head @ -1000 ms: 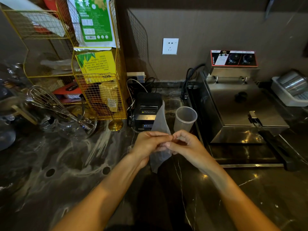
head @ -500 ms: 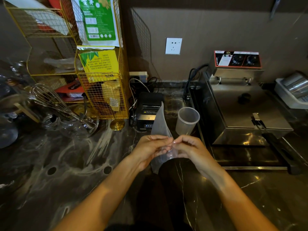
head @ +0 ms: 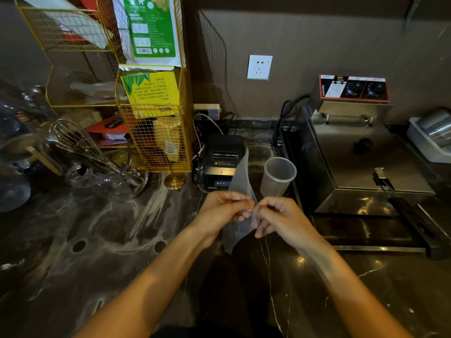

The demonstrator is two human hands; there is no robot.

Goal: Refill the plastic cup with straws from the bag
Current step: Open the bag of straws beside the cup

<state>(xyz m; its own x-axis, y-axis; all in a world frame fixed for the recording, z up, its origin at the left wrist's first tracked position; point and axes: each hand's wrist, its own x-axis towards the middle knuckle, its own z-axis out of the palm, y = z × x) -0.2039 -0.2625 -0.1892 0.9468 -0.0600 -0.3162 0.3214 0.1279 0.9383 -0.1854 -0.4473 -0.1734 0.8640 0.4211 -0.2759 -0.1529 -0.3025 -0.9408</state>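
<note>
A translucent plastic cup (head: 277, 176) stands upright and empty on the dark marble counter, just left of the steel fryer. In front of it I hold a long, frosted plastic bag (head: 240, 176) upright between both hands. My left hand (head: 223, 212) pinches the bag's left side near its middle. My right hand (head: 278, 217) pinches the right side, fingertips almost touching the left ones. The bag's top rises above my hands toward the black printer and its lower end hangs below. I cannot see any straws through the bag.
A steel fryer (head: 361, 162) with a black handle fills the right side. A black receipt printer (head: 223, 162) sits behind the bag. A yellow wire rack (head: 156, 123), a whisk (head: 80, 145) and glassware (head: 114, 181) crowd the left. Cables run along the wall.
My hands shifted slightly apart on the bag, still pinching it at the same spot. The cup has not moved.
</note>
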